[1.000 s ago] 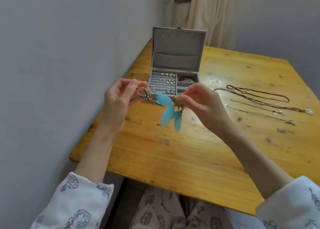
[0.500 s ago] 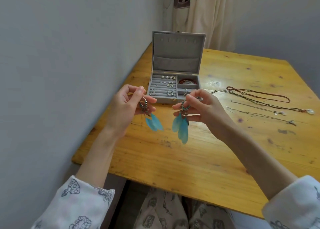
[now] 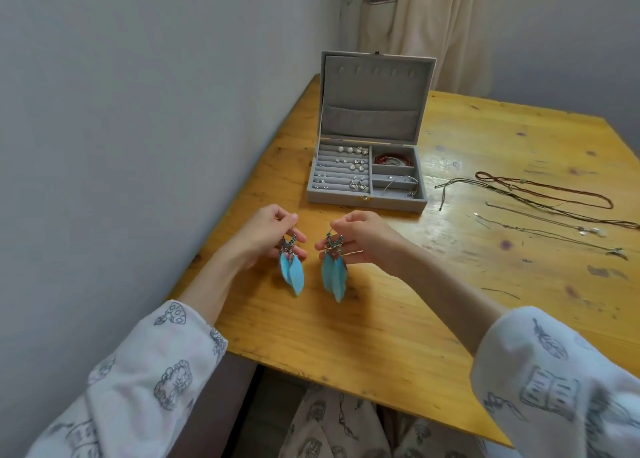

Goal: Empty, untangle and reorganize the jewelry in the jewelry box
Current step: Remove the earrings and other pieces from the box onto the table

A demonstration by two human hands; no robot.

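The person wears a loose white garment with long sleeves (image 3: 149, 381) printed in grey line drawings, seemingly mushrooms, feathers and books. Both cuffs are pushed up, forearms bare. Matching printed trousers (image 3: 332, 426) show below the table edge. No rings are visible.

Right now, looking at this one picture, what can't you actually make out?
All in the head view:
- Hooks of both blue feather earrings: hidden by the pinching fingers of the left hand and right hand.
- Small earrings in the jewelry box: too small to tell designs.
- Necklaces: cut off by the right edge.
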